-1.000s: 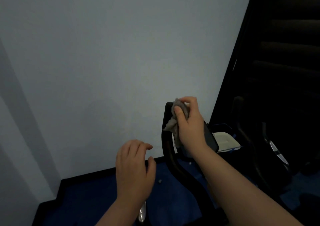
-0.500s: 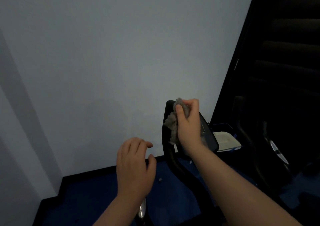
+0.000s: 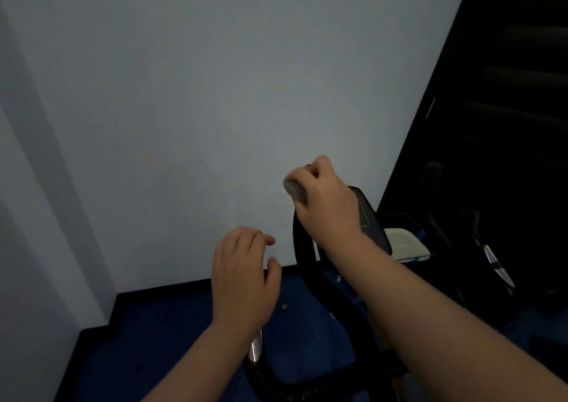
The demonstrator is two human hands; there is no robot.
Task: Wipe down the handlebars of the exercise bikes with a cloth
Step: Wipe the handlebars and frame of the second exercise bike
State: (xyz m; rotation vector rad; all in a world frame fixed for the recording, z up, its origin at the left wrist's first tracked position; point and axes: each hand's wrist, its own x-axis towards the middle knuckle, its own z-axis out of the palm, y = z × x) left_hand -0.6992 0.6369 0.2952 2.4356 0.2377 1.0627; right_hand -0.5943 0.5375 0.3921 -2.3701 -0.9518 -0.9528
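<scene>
A black exercise-bike handlebar [image 3: 302,248] rises in a curve from the lower middle of the view. My right hand [image 3: 329,201] is closed over its top end with a grey cloth [image 3: 293,188] bunched between my fingers and the bar; the bar's tip is hidden under the cloth. My left hand [image 3: 244,278] hovers to the left of the bar, fingers loosely curled and apart, holding nothing. A silver grip sensor [image 3: 255,348] shows just below my left wrist. The bike's dark console [image 3: 370,220] sits right behind my right hand.
A pale wall [image 3: 215,109] stands close in front. Blue floor [image 3: 172,340] with a black skirting runs along its base. A dark second machine [image 3: 491,248] stands at the right beside a white tray-like object [image 3: 405,240].
My right hand with the cloth has slid up from the side of the bar to cover its top end. My left hand has stayed nearly still.
</scene>
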